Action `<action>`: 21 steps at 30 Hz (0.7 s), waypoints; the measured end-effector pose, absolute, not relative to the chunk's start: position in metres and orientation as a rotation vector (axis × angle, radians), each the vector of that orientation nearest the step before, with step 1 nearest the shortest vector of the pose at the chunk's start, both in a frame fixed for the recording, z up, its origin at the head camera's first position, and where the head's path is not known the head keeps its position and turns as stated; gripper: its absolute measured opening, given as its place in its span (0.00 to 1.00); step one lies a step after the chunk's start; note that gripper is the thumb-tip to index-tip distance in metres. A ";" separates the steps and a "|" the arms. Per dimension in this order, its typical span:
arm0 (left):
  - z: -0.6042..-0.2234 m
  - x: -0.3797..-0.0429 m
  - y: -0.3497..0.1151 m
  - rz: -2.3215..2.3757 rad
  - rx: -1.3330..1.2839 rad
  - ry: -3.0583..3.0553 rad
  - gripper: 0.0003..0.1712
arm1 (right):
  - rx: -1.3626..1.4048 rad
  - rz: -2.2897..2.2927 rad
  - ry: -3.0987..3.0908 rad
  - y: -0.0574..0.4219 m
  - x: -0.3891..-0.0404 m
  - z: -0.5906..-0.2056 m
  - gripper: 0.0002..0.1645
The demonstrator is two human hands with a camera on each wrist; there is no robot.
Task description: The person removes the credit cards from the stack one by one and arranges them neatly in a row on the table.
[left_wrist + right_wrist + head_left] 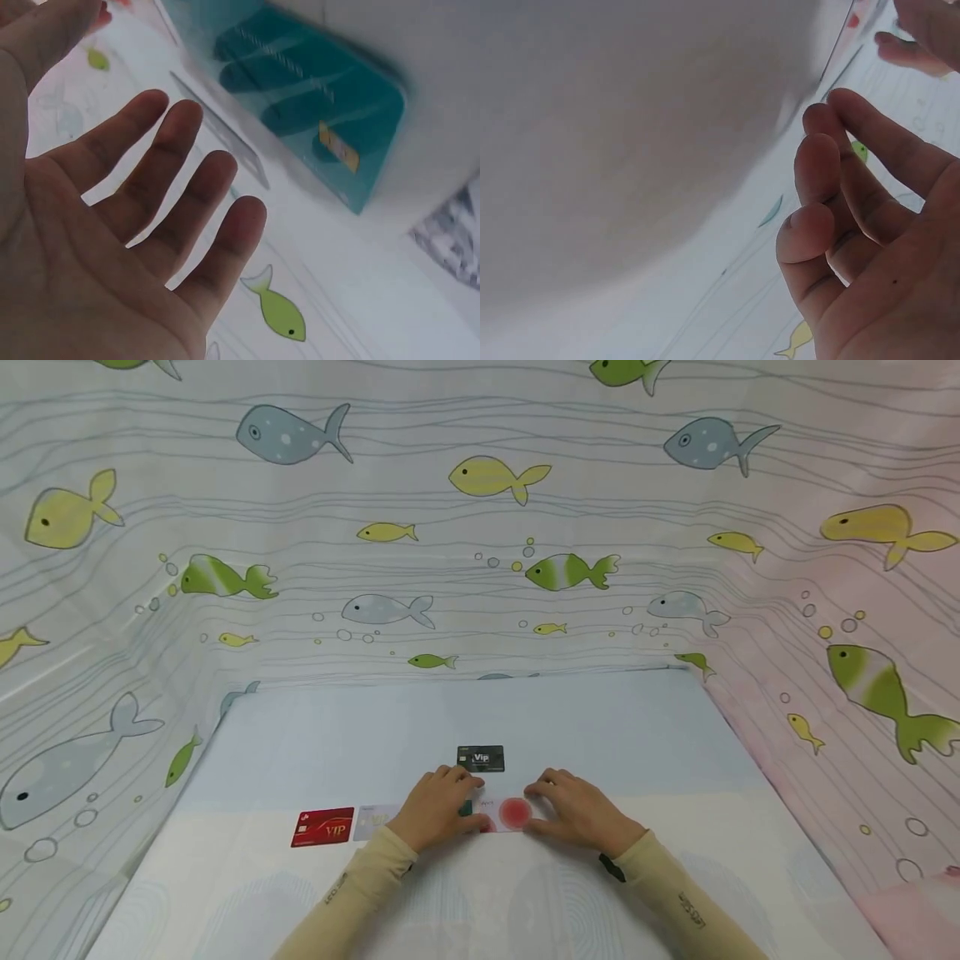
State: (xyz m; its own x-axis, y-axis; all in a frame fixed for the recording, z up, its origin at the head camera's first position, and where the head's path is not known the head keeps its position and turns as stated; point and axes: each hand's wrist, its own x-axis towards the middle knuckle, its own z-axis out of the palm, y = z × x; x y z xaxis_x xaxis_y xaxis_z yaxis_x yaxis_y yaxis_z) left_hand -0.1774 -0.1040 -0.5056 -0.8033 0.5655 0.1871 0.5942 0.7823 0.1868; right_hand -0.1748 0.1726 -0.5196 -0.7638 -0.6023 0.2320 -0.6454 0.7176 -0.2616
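Note:
In the head view a white card with a red circle lies flat on the table between both hands. My left hand is at its left end, the thumb tip over or touching the card. At its right edge my right hand has its thumb and index finger spread, close to or touching the card. A teal card lies beneath the left hand, mostly covered in the head view. The left fingers look loosely extended in the left wrist view. In the right wrist view the right fingers are gently bent, with nothing seen in them.
A black VIP card lies just beyond the left fingertips. To the left, a red VIP card and a pale silver card lie side by side. Fish-patterned cloth walls the white table at the back and sides.

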 end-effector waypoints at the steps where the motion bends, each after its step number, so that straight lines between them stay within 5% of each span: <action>1: -0.505 -0.179 -0.106 -0.377 -0.923 -2.860 0.31 | 1.001 0.498 -2.809 0.174 -0.175 -0.519 0.28; 21: -0.501 -0.226 -0.125 -0.423 -0.737 -3.001 0.35 | 0.947 0.523 -2.852 0.184 -0.180 -0.515 0.32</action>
State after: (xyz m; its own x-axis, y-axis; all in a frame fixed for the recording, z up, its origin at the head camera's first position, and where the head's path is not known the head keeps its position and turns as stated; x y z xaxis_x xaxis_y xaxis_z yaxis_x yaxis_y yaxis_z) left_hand -0.2256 -0.1255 -0.5012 -0.8880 0.4517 0.0860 0.4579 0.8515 0.2555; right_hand -0.1796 0.1837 -0.5152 -0.8036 -0.5634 0.1919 -0.5948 0.7490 -0.2918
